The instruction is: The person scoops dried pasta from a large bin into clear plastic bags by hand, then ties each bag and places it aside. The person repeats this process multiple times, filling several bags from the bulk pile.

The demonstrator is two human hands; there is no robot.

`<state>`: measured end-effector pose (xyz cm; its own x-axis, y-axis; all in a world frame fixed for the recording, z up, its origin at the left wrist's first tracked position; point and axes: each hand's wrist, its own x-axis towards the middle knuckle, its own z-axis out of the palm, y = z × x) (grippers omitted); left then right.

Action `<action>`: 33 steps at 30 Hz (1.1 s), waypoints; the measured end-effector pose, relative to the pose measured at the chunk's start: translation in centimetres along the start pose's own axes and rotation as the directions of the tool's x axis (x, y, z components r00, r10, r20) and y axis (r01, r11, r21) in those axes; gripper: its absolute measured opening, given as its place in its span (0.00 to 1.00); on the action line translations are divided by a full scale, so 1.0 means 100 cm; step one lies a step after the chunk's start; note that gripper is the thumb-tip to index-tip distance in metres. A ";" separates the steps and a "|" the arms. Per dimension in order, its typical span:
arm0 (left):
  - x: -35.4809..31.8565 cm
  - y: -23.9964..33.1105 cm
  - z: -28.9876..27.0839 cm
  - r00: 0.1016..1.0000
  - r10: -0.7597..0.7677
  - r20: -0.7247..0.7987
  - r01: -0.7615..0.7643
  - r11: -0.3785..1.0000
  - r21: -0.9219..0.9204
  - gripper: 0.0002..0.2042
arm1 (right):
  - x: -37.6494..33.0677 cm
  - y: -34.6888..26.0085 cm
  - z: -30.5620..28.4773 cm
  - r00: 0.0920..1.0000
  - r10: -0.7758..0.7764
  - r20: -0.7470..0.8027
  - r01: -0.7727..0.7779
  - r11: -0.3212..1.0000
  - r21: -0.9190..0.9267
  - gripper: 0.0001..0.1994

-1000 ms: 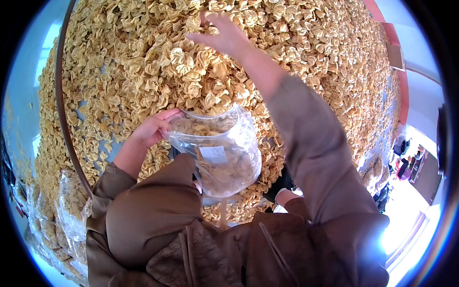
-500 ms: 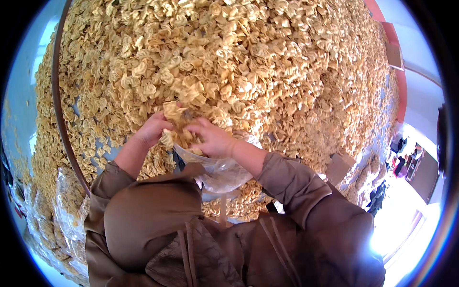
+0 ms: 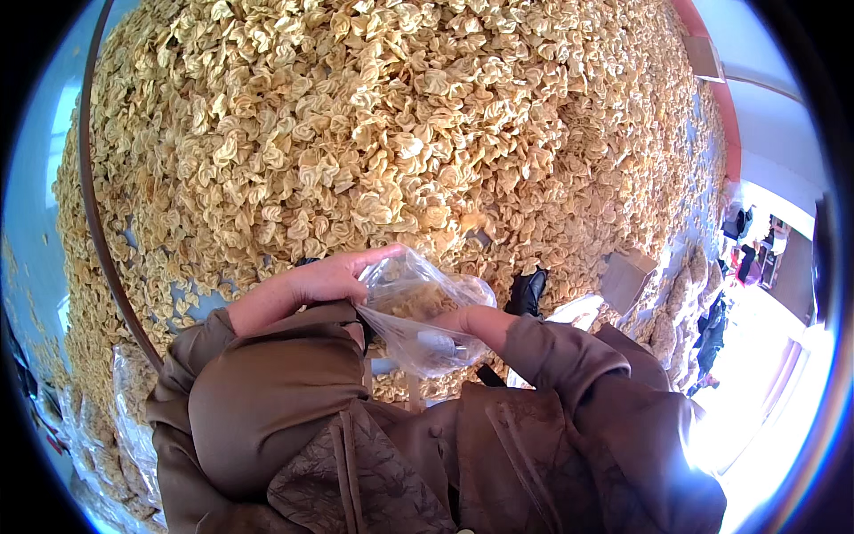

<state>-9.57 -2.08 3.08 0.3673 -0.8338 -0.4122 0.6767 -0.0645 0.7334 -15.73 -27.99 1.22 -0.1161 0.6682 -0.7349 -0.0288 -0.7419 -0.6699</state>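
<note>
A clear plastic bag (image 3: 429, 351) hangs open in front of my body. My left hand (image 3: 334, 278) pinches its rim at the left side, thumb and fingers on the film. Down inside the bag is my right hand (image 3: 471, 322), its fingers mostly hidden by the film and by some pale yellow pieces (image 3: 418, 303) lying within. Just beyond both hands spreads a great heap of dried, curled yellow pieces (image 3: 356, 160), like thin wavy chips or flakes.
A dark shoe (image 3: 527, 292) and a cardboard piece (image 3: 628, 281) are to the right of the bag. A brown curved bar (image 3: 92, 187) runs along the left. Filled clear bags (image 3: 133, 427) stand at lower left. Another cardboard piece (image 3: 703, 59) leans at the far right.
The loose pieces between my hands have gone from the bag's mouth. My left hand now grips the rim, and my right hand has moved right and down into the bag.
</note>
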 end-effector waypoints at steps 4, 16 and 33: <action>0.010 -0.008 -0.016 0.967 -0.213 -0.139 0.173 0.951 -0.257 0.42 | -0.028 0.002 -0.040 0.999 -0.018 -0.031 0.024 0.979 0.204 0.15; 0.013 -0.013 -0.035 0.895 -0.346 -0.281 0.123 0.798 -0.590 0.40 | -0.124 0.174 -0.103 -0.087 0.982 -0.165 0.499 0.186 0.846 0.54; 0.021 -0.011 -0.037 0.883 -0.341 -0.322 0.138 0.845 -0.516 0.40 | -0.082 0.107 -0.160 -0.177 0.448 -0.876 -0.190 0.858 0.477 0.16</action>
<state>-7.17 -1.75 -0.60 0.2988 -0.5378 -0.7884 0.9522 0.1133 0.2836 0.83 -40.55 -1.63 0.8775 -0.4013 -0.2625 -0.4766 -0.7903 -0.3850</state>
